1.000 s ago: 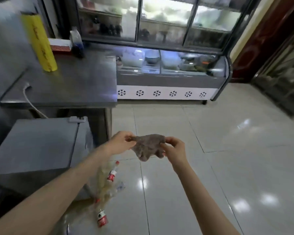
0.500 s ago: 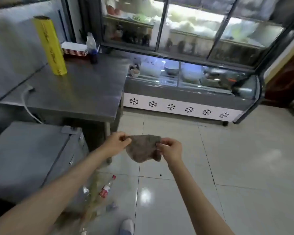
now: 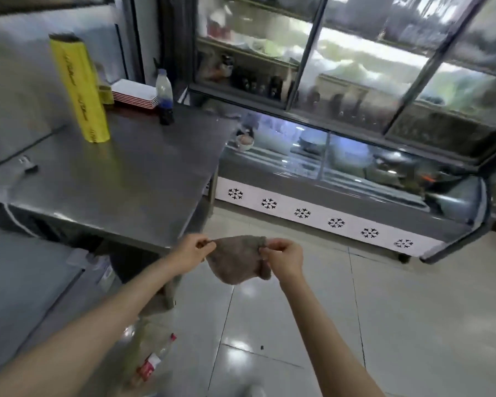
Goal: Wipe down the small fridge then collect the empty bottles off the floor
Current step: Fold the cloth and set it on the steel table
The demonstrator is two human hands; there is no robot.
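A brown-grey cloth (image 3: 235,260) hangs stretched between my two hands in front of me, above the tiled floor. My left hand (image 3: 194,250) pinches its left top corner and my right hand (image 3: 284,257) pinches its right top corner. The small grey fridge (image 3: 26,285) stands low at the left, under my left forearm, its flat top facing up. An empty clear bottle with a red label (image 3: 155,359) lies on the floor beside the fridge, partly hidden by my left arm.
A steel table (image 3: 121,179) stands behind the fridge, carrying a tall yellow roll (image 3: 79,90), stacked trays (image 3: 135,93) and a plastic bottle (image 3: 164,96). A long glass display cooler (image 3: 341,173) runs along the back. Open tiled floor (image 3: 413,325) spreads to the right.
The view has tilted up and closed in on the table and cooler. Both hands still hold the cloth stretched, now nearer the table's corner. Fewer floor bottles show.
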